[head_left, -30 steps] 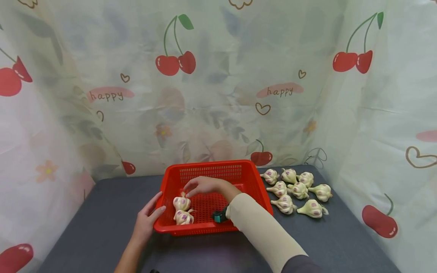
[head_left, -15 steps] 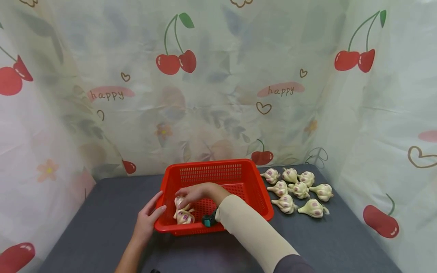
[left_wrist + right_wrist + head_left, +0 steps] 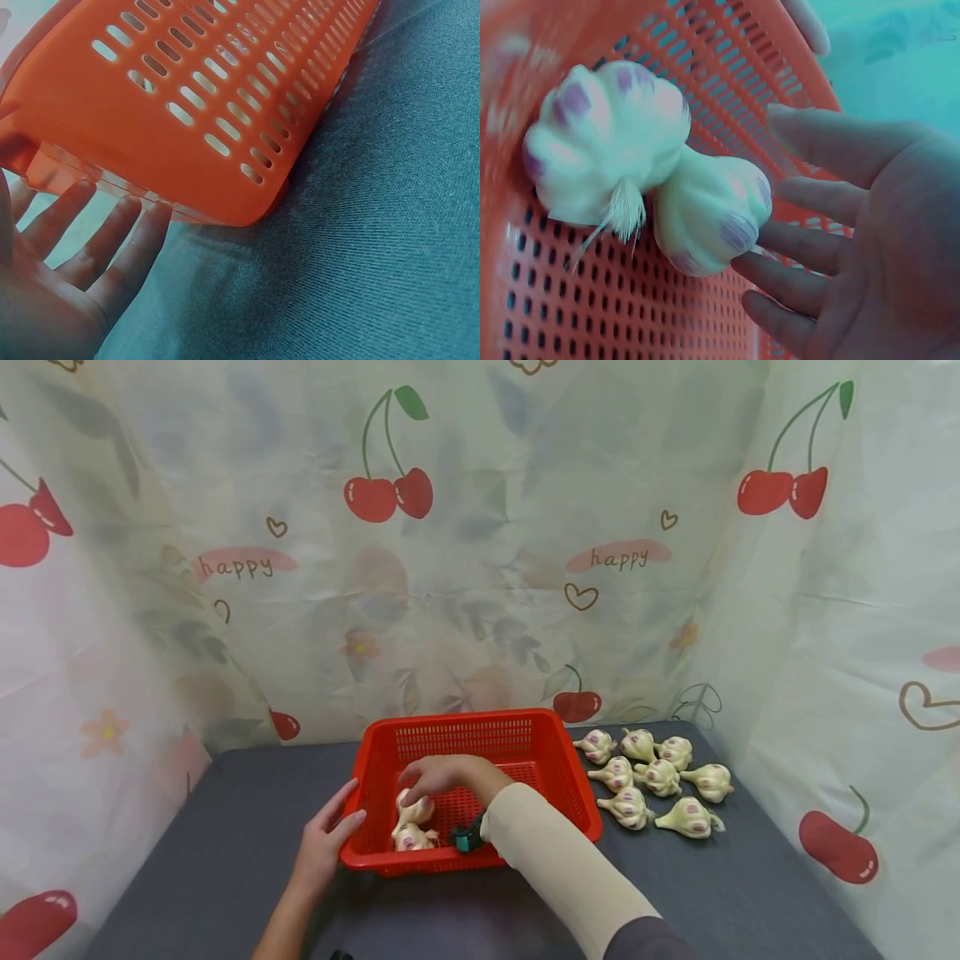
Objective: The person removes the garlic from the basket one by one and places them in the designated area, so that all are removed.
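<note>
Two garlic bulbs lie together at the left end of the red plastic basket (image 3: 558, 777). The farther garlic bulb (image 3: 712, 214) is beside my right hand (image 3: 885, 240), whose fingers are spread and loosely bent. Some fingertips reach that bulb's side in the right wrist view; firm contact cannot be told. The nearer garlic bulb (image 3: 607, 139) shows its pale root tuft. At the basket's left end, my left hand (image 3: 321, 843) rests on the rim with its thumb. Its other fingers (image 3: 112, 225) extend, nearly straight, against the outer wall under the rim.
Several garlic bulbs (image 3: 660, 777) lie grouped on the dark table (image 3: 270, 802) right of the basket. A printed curtain (image 3: 480, 568) hangs behind and along both sides. A small black object (image 3: 341, 955) shows at the bottom edge.
My right hand came down onto the farther garlic bulb, then rose slightly off it. Both bulbs in the basket shifted a little right and turned. The left hand stayed put.
</note>
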The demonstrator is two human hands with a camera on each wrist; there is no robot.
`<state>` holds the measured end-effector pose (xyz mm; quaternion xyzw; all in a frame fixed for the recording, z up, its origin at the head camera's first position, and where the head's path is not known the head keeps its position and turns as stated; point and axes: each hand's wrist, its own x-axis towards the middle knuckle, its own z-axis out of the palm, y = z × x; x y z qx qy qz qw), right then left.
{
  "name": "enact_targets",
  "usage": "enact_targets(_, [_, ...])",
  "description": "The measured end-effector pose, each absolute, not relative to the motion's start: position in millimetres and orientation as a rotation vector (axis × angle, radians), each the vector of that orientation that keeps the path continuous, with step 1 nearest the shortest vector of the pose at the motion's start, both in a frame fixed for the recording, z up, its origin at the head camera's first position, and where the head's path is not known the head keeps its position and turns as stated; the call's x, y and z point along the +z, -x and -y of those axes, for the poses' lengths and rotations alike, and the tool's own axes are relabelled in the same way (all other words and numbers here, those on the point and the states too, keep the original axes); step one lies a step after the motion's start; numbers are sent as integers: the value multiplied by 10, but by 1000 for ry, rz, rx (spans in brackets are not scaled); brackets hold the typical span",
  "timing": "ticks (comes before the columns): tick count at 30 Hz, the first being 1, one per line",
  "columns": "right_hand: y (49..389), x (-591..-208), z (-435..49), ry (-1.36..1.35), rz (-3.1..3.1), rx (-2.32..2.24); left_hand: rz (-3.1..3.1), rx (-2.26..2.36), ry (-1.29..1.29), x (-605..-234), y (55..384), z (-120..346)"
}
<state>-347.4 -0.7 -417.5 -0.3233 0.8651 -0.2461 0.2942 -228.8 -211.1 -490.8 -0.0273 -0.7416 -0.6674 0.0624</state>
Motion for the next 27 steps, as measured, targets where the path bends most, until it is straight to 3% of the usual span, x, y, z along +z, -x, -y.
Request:
enact_targets(15, [3746,-4247,-339,757,-2509,-563,2214,-2035,104,-4911,2288,2112])
enact_targets(27, [3749,-4343,-553,785,-2521,-562,2216,-2038,92,-4891,2282,2096])
